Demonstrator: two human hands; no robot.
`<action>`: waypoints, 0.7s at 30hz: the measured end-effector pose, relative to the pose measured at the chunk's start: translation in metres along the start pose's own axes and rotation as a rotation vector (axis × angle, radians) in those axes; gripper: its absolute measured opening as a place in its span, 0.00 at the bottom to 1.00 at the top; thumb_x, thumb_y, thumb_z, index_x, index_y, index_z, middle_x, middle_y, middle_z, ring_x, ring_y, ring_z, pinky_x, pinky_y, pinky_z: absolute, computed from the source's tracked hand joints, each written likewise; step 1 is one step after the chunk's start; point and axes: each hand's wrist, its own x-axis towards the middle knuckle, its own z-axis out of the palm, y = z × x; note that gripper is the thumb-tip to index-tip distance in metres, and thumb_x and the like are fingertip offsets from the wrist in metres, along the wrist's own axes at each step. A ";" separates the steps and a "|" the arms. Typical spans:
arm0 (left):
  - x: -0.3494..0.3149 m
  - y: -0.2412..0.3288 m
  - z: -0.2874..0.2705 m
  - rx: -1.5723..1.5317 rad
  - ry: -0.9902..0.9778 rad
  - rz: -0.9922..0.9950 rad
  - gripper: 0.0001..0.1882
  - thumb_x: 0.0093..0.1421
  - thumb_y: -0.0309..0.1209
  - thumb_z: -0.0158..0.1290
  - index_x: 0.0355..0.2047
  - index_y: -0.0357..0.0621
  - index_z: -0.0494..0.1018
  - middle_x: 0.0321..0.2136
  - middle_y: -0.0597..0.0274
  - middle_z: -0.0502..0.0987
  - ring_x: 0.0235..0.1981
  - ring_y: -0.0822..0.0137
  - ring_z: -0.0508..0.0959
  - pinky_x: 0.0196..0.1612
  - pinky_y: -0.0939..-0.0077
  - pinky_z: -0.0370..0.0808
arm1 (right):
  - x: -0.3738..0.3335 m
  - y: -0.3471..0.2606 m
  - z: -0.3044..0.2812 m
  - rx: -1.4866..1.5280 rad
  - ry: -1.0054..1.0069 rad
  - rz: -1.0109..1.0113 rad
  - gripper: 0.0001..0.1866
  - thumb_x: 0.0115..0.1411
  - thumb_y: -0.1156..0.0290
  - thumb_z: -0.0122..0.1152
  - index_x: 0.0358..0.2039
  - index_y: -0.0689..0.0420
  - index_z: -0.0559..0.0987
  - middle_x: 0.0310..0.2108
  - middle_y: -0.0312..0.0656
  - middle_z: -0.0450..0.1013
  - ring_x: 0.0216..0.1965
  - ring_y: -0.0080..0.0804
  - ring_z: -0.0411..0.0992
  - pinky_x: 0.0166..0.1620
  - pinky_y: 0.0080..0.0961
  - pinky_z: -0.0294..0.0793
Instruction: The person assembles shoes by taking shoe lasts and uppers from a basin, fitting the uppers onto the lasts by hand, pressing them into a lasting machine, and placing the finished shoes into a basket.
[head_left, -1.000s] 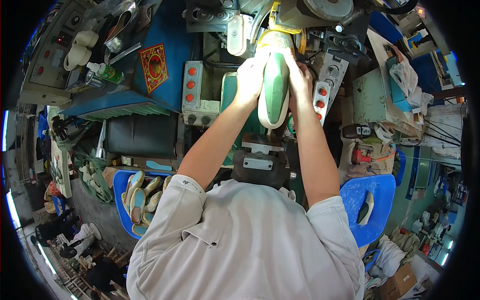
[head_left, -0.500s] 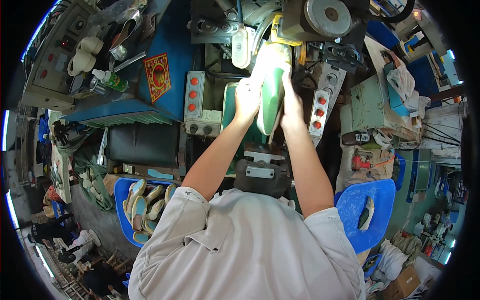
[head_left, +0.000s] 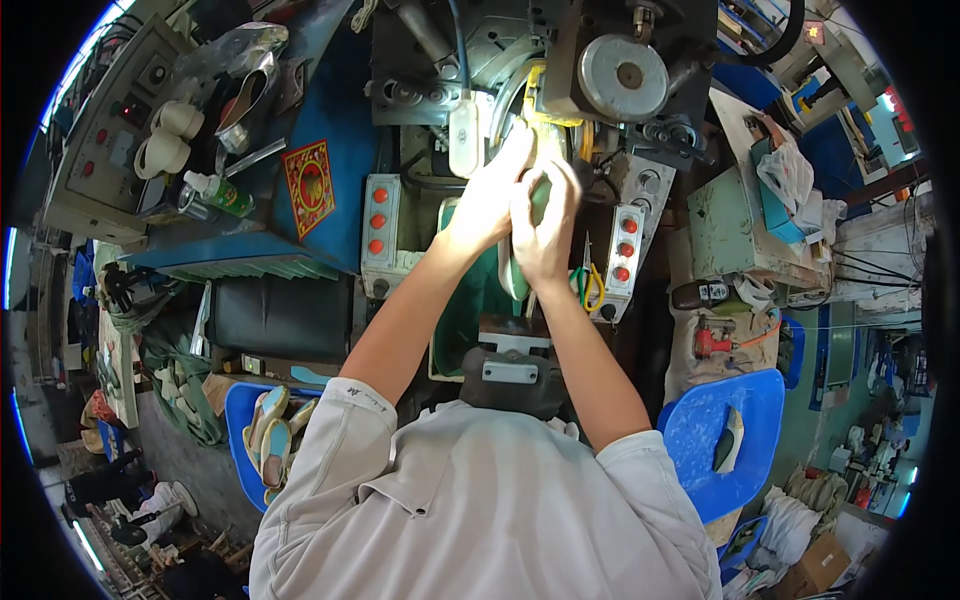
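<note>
Has at left a white-capped green bottle (head_left: 222, 194) near the left edge of a blue machine housing (head_left: 350, 150). Shows lower down a blue tub (head_left: 233, 425), with pale shoes (head_left: 272, 440) heaped toward its left edge, and beside the housing's right edge a panel of three red buttons (head_left: 377, 217). Lays the left hand (head_left: 490, 195) against the left side of a green-soled shoe (head_left: 518, 268), with fingers reaching upward into glare; cannot tell whether spread or pressed together. Holds the shoe in bright light near a yellow bracket (head_left: 534, 95), lower end toward a dark clamp (head_left: 512, 385). Curls the right hand (head_left: 547, 225) round the shoe's right side, pinching it between thumb and bent fingers. Has next yellow-handled scissors (head_left: 594, 288) at the left edge of another red-button panel (head_left: 623, 245), then a bench (head_left: 685, 360) with a red tool (head_left: 712, 338) by its left edge, and past its lower edge a second blue tub (head_left: 690, 440)
</note>
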 end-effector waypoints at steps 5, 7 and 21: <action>0.006 -0.004 0.000 -0.215 -0.049 -0.186 0.37 0.70 0.35 0.54 0.73 0.32 0.54 0.71 0.38 0.61 0.71 0.51 0.67 0.70 0.70 0.64 | -0.002 0.001 0.000 -0.061 -0.113 0.065 0.38 0.71 0.59 0.53 0.73 0.69 0.55 0.74 0.70 0.48 0.75 0.68 0.46 0.76 0.54 0.46; 0.005 -0.005 -0.003 -0.182 -0.055 -0.184 0.37 0.70 0.35 0.54 0.73 0.32 0.54 0.71 0.38 0.62 0.70 0.52 0.67 0.70 0.70 0.64 | -0.001 -0.002 0.001 -0.055 -0.114 0.066 0.38 0.71 0.60 0.53 0.73 0.69 0.55 0.74 0.70 0.48 0.75 0.68 0.47 0.76 0.54 0.46; -0.060 0.003 0.028 -1.004 0.312 -1.067 0.14 0.74 0.36 0.52 0.46 0.36 0.78 0.39 0.61 0.81 0.38 0.73 0.79 0.43 0.75 0.76 | -0.008 0.007 -0.007 0.658 0.308 1.271 0.32 0.76 0.44 0.46 0.55 0.65 0.76 0.51 0.50 0.77 0.51 0.41 0.76 0.57 0.38 0.74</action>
